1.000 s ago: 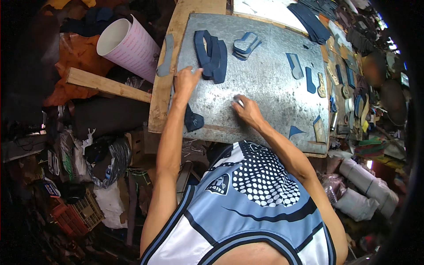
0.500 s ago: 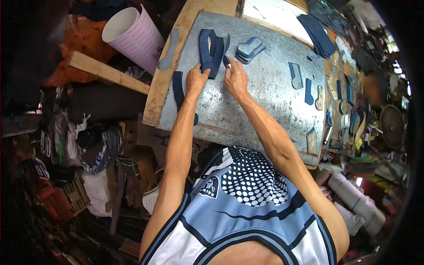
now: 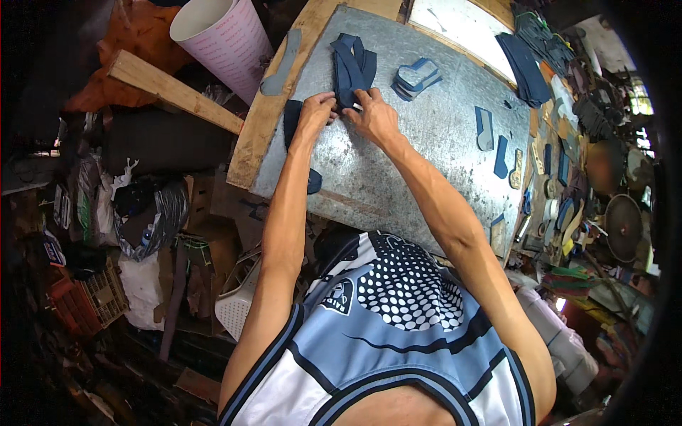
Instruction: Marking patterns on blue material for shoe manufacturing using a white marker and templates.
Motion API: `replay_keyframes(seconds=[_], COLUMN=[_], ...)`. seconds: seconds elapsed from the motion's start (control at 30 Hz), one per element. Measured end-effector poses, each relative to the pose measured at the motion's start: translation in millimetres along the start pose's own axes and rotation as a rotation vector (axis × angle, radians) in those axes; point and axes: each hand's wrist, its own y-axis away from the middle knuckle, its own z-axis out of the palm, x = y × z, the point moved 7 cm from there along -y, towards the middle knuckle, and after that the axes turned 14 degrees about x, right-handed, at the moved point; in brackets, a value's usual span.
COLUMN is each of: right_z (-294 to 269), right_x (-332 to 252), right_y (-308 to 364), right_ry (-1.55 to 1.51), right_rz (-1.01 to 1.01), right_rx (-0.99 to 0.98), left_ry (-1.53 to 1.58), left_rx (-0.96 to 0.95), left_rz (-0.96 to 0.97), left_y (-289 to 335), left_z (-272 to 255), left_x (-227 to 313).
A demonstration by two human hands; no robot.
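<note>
Dark blue strap-like pieces, apparently cloth or leather, lie overlapped on the grey metal-topped table. My right hand is closed at their near end, thumb and fingers pinching the piece there. Just left of that end, my left hand has bent fingers set apart, and I see nothing held in them. Another dark blue strip lies partly hidden under my left hand and forearm. To the right of the straps sits a small stack of blue and grey cut pieces.
Flat curved pieces lie along the table's right side. A grey curved piece rests on the wooden left edge. Beyond it stands a white roll, with a wooden bar jutting toward the table. Folded dark cloth sits at the far right.
My right hand has moved left toward my left hand, bringing its dark piece onto the looped strap. The straps now lie crossed and flatter. My left hand has come off the strap's edge.
</note>
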Motion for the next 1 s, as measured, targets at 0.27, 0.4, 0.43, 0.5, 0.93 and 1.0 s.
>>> replay_keyframes(seconds=[0.27,0.4,0.43,0.5,0.93,1.0], right_z=[1.6,2.3,2.9,3.7,7.3,8.2], right_x=[20.9,10.5,9.5,7.1,28.6,31.5], right_y=[-12.3,-6.0,-5.1,-5.2,-12.8,-13.4], right_ry=[-0.112,-0.068,-0.060,-0.055,-0.135,-0.146], right_rz=[0.045,0.029,0.033,0.033,0.113,0.119], right_rx=[0.059,0.069,0.054,0.037,0.019,0.026], left_ry=[-0.025,-0.010,-0.010,-0.156,-0.335,-0.386], left_rx=[0.018,0.008,0.007,0.049,0.049,0.066], left_rz=[0.029,0.020,0.019,0.147,0.288,0.301], left_y=[0.0,-4.7,-6.3,-11.1,-13.9,-11.2], left_z=[0.2,1.8,3.0,1.4,0.2,-0.6], left_x=[6.2,4.7,4.6,8.7,17.4,21.9])
